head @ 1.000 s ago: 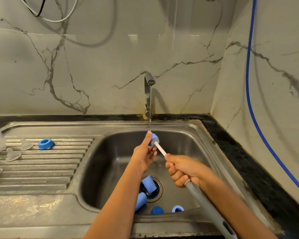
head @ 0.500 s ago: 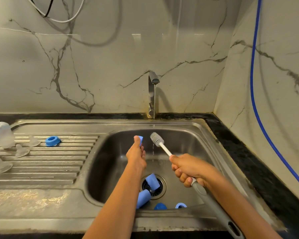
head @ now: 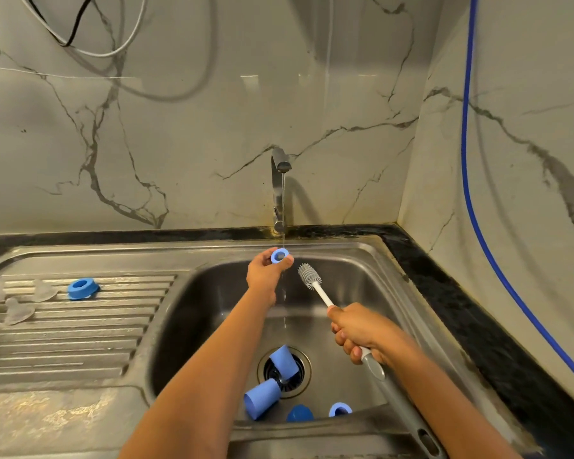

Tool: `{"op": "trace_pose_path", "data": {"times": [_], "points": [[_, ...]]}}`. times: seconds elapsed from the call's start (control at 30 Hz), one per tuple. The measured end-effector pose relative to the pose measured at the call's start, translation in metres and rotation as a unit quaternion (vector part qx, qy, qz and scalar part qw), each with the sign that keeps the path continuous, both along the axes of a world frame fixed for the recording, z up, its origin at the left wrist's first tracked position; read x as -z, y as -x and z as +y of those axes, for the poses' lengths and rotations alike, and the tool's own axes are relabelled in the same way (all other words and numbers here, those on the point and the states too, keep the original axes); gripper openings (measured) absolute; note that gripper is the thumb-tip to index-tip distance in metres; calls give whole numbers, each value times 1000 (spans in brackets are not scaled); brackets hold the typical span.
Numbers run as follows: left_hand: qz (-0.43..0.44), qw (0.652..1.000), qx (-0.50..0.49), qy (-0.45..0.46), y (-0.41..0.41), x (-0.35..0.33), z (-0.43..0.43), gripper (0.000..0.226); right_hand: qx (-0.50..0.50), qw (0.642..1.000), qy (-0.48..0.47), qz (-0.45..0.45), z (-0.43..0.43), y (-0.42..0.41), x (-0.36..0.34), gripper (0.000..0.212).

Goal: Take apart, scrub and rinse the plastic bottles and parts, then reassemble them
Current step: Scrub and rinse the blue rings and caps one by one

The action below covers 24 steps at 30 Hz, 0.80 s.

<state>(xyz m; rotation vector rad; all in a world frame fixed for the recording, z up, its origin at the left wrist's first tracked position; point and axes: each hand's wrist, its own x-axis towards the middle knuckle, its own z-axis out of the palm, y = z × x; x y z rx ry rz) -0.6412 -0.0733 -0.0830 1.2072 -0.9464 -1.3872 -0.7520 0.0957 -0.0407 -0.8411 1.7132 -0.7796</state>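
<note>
A blue cable (head: pixel 464 111) runs down the veined marble wall (head: pixel 246 77).

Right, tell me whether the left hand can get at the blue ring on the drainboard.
Probably yes: the blue ring lies in the open on the drainboard, nothing over it. But the left hand pinches a small blue part under the tap, so its fingers are busy.
</note>
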Motion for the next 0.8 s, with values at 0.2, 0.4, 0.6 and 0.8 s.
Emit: {"op": "trace_pose_path", "data": {"times": [0.2,0.4,0.6,0.8], "points": [[1,998,-62,13,1,-9,-19,39,-7,1000,-1,-11,-1,1,0,37],[184,979,48,-70,8,-13,-15,38,3,1000,4,-6,-1,3,-1,36],[318,937,67,-128,7,-8,-5,42,6,1000,7,-2,-2,6,-2,36],[370,926,27,-75,1,-15,-11,42,12,1000,19,3,-1,7,-3,34]]}}
